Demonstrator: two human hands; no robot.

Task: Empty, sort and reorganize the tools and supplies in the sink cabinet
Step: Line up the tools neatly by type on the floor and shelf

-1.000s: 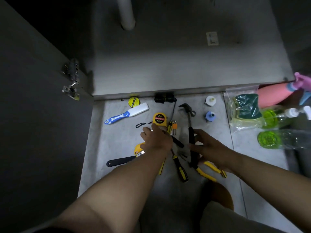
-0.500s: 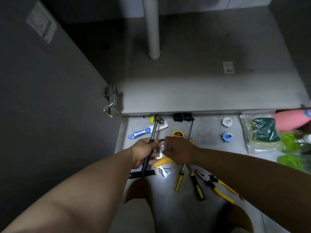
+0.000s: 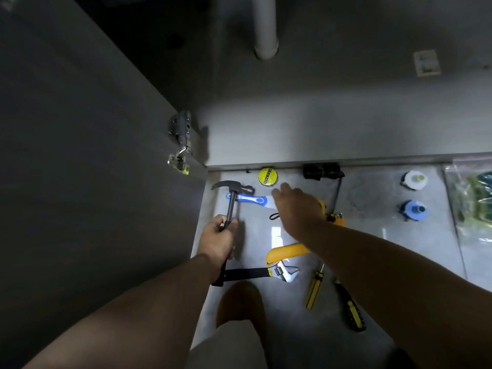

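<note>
Left fingers (image 3: 229, 225): wrapped tight round the dark shaft of the hammer (image 3: 233, 191), head up and away, over the floor (image 3: 372, 249) by the open cabinet door (image 3: 80, 182).
Right fingers (image 3: 278, 191): spread and empty, palm down, hovering over the blue-handled scraper (image 3: 249, 199), just short of the yellow tape roll (image 3: 267, 176).
Left hand (image 3: 217, 242): covers the butt end of the black-handled wrench (image 3: 262, 272).
Right hand (image 3: 298, 209): hides most of the tape measure (image 3: 320, 206); forearm crosses the yellow knife (image 3: 285, 253).
Nearby on floor: two screwdrivers (image 3: 314, 288), a black bundle (image 3: 322, 171) at the cabinet edge, a white fitting (image 3: 414, 179), a blue fitting (image 3: 414, 210), a clear bag (image 3: 471, 198) far right.
Cabinet (image 3: 319, 123): bare base, white pipe (image 3: 265, 27) at back.
Against half a second ago: hammer shifted left and raised, now clear of the scraper; right hand opened from a closed grip beside the left and reached forward.
</note>
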